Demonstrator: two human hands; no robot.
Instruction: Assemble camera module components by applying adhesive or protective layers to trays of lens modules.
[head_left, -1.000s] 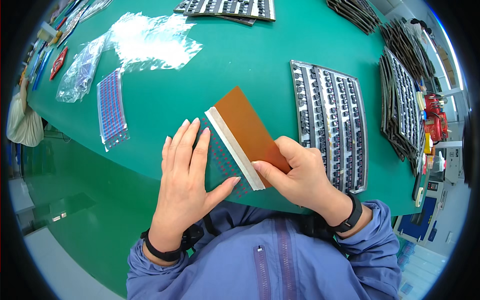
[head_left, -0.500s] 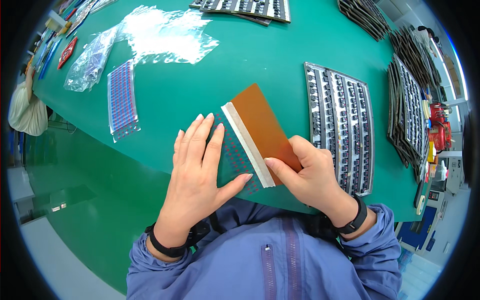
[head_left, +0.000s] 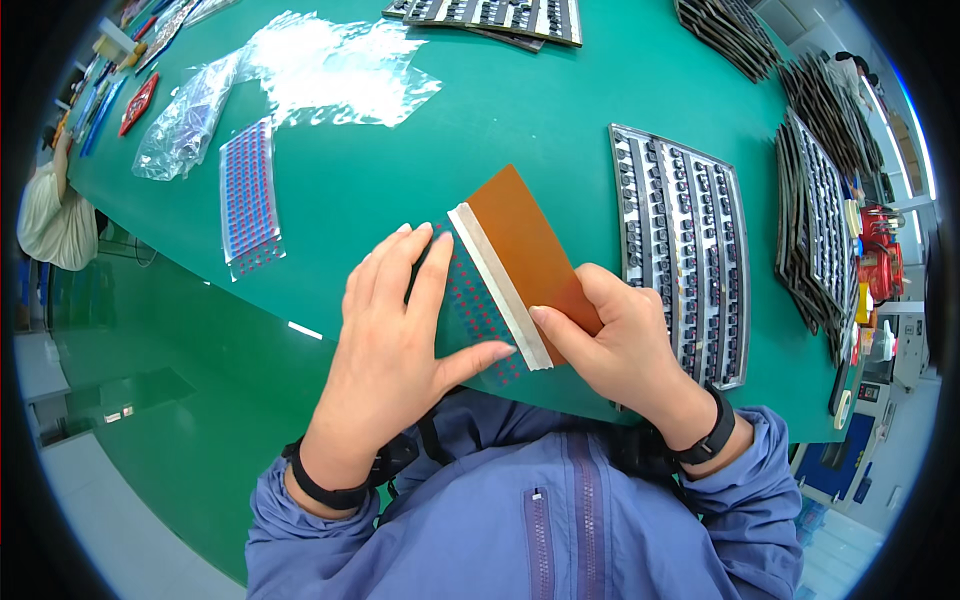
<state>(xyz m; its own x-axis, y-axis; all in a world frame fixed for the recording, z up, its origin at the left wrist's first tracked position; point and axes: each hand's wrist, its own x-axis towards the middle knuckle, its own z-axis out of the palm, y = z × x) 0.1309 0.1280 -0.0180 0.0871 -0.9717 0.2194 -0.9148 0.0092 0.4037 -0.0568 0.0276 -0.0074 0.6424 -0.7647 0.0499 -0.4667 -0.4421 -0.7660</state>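
Most of the view is a wide green table, which serves as the work surface, its near edge running just in front of the person in the blue zip jacket. Off to the right, well apart from the hands, dark trays lie fanned in a loose stack, probably so each can be picked off in turn. Just beside the right wrist a grey tray of small parts lies flat with its rows facing up, close enough to reach without leaning.

At the far left sit crumpled clear bags, and nearer, a separate clear sheet with red and blue dots lies flat by the table edge.

Between the hands, at the near edge of the table, is a brown card with a pale strip along its left side. It overlaps a clear dotted sheet lying under the left fingers.

The left hand is open and spread, palm down, fingers pressing the dotted sheet flat, the thumb stretched toward the strip's lower end. That looks like a way of keeping the film from sliding. The right hand is curled, pinching the card's lower right corner between thumb and fingers, which holds the card's edge lined up against the sheet. Each wrist wears a dark band.
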